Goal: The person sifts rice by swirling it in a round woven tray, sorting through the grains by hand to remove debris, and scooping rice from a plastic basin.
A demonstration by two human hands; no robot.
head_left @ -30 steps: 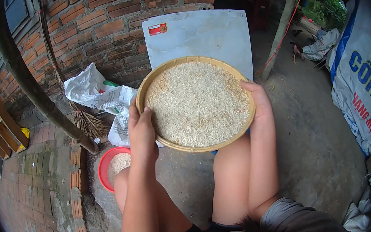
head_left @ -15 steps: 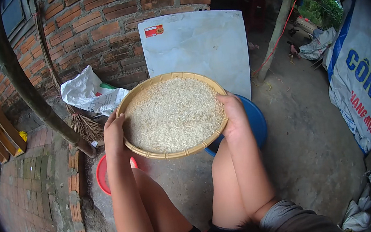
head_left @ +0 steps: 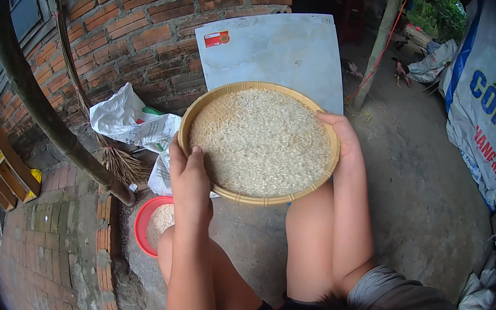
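Observation:
A round woven bamboo winnowing tray [head_left: 252, 201] is held up in front of me, above my knees. White rice grains [head_left: 261, 138] cover its inside, with browner bits toward the upper left. My left hand [head_left: 190, 177] grips the left rim, thumb over the edge. On the right rim, my right hand [head_left: 342, 134] is closed, with its thumb on top and the other fingers out of sight underneath. A red bowl [head_left: 139, 227] holding pale grains sits on the ground left of my knees, partly covered by my left leg.
A white panel [head_left: 269, 47] leans near the brick wall [head_left: 151, 21], beside a white sack [head_left: 126, 117] and a straw broom [head_left: 122, 164]. Wooden poles [head_left: 49, 123] stand left and right. A large printed sack sheet [head_left: 484, 107] hangs at right. Chickens [head_left: 400, 71] are farther back.
The tray and both hands have shifted right, and the tray's right side sits lower. More of the red bowl shows. The blue basin behind the tray is now almost wholly hidden.

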